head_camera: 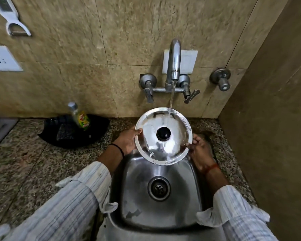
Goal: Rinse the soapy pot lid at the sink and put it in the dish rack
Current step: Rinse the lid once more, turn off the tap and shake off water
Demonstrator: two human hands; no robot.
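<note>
A round steel pot lid [172, 150] with a black knob faces up over the steel sink [137, 174]. Water runs from the wall tap [174, 56] onto the lid's far edge and streams down across it. My left hand [127, 141] grips the lid's left rim, and my right hand [199, 150] grips its right rim. Both hands hold the lid tilted toward me above the basin. The drain [158, 188] lies below the lid.
A black plastic tray [63, 134] sits on the speckled granite counter [33, 162] to the left, with a dish soap bottle [80, 117] standing in it. A side wall closes in at the right. A peeler [12, 20] hangs on the tiled back wall.
</note>
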